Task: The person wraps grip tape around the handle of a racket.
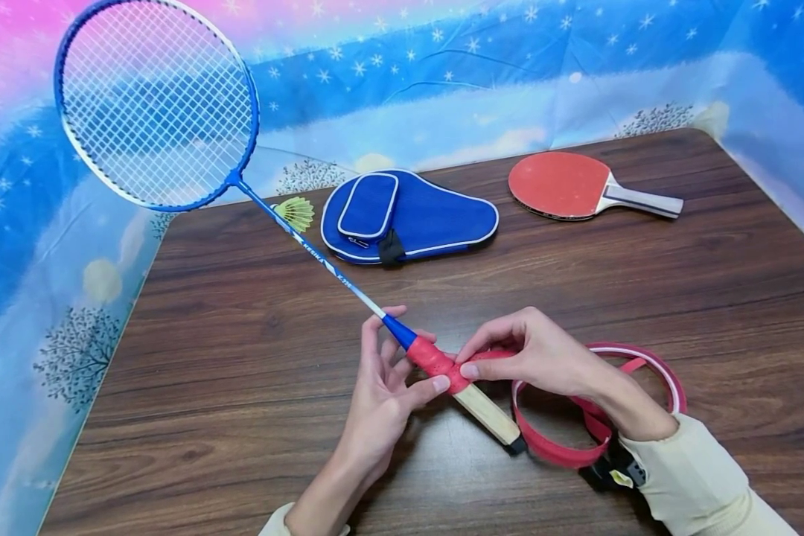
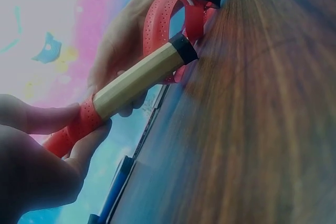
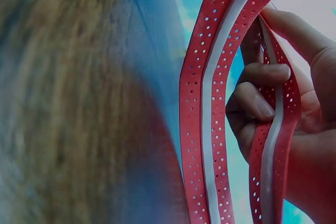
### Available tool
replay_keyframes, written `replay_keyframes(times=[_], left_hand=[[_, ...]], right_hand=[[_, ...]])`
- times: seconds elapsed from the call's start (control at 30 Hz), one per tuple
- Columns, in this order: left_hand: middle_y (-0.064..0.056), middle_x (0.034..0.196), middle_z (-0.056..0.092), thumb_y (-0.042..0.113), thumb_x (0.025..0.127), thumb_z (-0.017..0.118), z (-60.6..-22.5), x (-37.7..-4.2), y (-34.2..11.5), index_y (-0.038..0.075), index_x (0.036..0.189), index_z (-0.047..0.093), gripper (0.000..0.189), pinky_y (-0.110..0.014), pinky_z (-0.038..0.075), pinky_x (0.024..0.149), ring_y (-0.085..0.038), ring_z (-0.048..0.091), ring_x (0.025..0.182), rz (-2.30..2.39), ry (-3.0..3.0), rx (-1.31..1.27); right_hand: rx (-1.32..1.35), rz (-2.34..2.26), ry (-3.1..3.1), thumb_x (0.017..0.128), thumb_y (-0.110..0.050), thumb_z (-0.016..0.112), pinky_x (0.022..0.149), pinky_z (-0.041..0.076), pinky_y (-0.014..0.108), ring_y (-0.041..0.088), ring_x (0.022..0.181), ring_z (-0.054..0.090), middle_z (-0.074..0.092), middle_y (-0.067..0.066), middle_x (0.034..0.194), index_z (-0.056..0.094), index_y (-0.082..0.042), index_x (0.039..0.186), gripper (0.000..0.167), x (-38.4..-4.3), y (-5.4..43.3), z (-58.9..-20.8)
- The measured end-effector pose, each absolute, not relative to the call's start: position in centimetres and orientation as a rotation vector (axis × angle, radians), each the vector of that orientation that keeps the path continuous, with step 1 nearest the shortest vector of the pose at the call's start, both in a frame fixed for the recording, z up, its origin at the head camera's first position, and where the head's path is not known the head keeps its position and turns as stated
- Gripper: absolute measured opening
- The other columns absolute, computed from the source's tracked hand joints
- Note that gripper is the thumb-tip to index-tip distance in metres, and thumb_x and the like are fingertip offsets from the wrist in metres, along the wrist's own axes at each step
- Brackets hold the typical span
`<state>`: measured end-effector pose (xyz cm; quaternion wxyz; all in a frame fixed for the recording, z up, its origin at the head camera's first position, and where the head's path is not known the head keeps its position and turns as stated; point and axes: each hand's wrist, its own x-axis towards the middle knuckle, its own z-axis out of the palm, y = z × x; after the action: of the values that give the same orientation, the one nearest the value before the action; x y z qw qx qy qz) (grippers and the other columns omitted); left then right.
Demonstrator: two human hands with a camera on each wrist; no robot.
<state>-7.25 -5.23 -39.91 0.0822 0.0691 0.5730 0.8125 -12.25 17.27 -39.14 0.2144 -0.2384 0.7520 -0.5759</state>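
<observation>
A blue and white badminton racket (image 1: 335,272) slants across the head view, its strung head raised at upper left. Red perforated grip tape (image 1: 431,356) wraps the upper handle; below it the wooden handle (image 1: 487,414) is bare down to a black end cap. My left hand (image 1: 382,402) grips the wrapped part between thumb and fingers. My right hand (image 1: 543,353) pinches the tape just beside the handle. The loose tape (image 3: 205,98) loops under the right wrist, with a pale strip down its inner side.
Behind the hands a blue paddle case (image 1: 442,212) lies on the brown wooden table (image 1: 241,387). A yellow-green shuttlecock (image 1: 296,214) is left of it, and a red table tennis paddle (image 1: 563,186) lies to its right. A snowy patterned cloth (image 1: 442,82) hangs behind.
</observation>
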Motion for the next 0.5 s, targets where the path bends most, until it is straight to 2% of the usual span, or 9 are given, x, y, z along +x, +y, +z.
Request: replay_keyframes(times=[0.13,0.3,0.5], left_hand=[[-0.028,0.13,0.048,-0.013,0.081,0.071,-39.77,-7.22,-5.25,0.028,0.144,0.032,0.085,-0.035,0.053,0.081,-0.035,0.057,0.112,2.415,1.726,0.165],[-0.022,0.129,0.057,-0.013,0.081,0.071,-39.67,-7.24,-5.36,0.038,0.144,0.035,0.088,-0.036,0.055,0.079,-0.036,0.059,0.114,2.348,1.795,0.151],[-0.017,0.133,0.056,-0.015,0.084,0.067,-39.78,-6.98,-5.22,0.025,0.14,0.028,0.079,-0.035,0.054,0.083,-0.037,0.057,0.117,2.345,1.823,0.214]], right_hand=[[-0.613,-1.574,2.092,0.086,-0.027,0.077,0.048,0.051,0.034,0.019,0.074,0.059,0.072,0.002,0.092,0.076,-0.022,0.1,0.015,-12.21,17.25,-39.04],[-0.624,-1.536,2.116,0.085,-0.031,0.078,0.058,0.052,0.031,0.019,0.076,0.061,0.072,0.0,0.089,0.076,-0.024,0.098,0.015,-12.27,17.21,-39.17],[-0.629,-1.537,2.131,0.084,-0.03,0.08,0.065,0.051,0.03,0.021,0.077,0.061,0.072,0.0,0.088,0.075,-0.023,0.097,0.016,-12.28,17.17,-39.2]])
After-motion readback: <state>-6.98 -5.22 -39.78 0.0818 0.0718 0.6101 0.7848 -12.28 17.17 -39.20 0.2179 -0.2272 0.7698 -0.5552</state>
